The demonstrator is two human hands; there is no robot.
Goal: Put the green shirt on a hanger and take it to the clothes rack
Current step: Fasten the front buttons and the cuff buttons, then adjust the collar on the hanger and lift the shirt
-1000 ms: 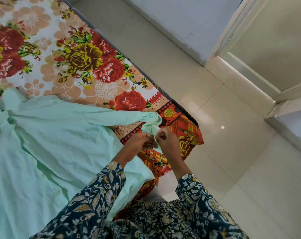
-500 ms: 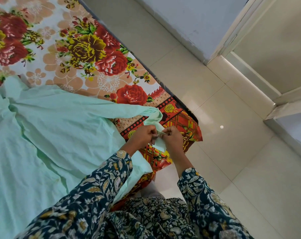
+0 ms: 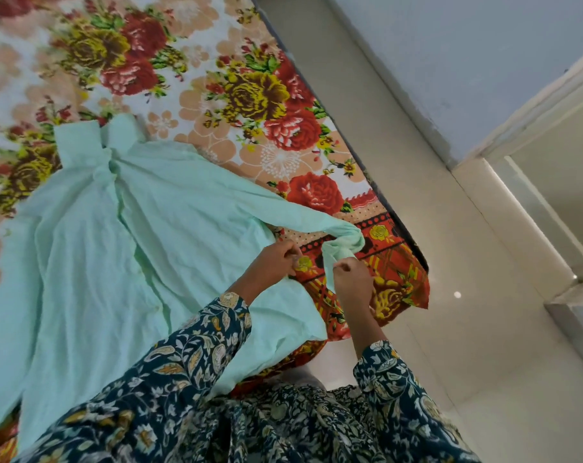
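We see the green shirt (image 3: pixel 123 248) spread flat on the floral bed (image 3: pixel 250 95); the right hand (image 3: pixel 351 279) pinches the sleeve's cuff in its grip; the left hand (image 3: pixel 275 264) curls just beside it; we cannot tell whether its grip holds cloth.

No text, label, brand, number or sign can be read anywhere in the frame. The green shirt (image 3: pixel 123 248), spread from the left to the centre, shows only plain cloth. The bedsheet (image 3: pixel 250 95) across the upper left carries printed flowers and border patterns but no lettering.
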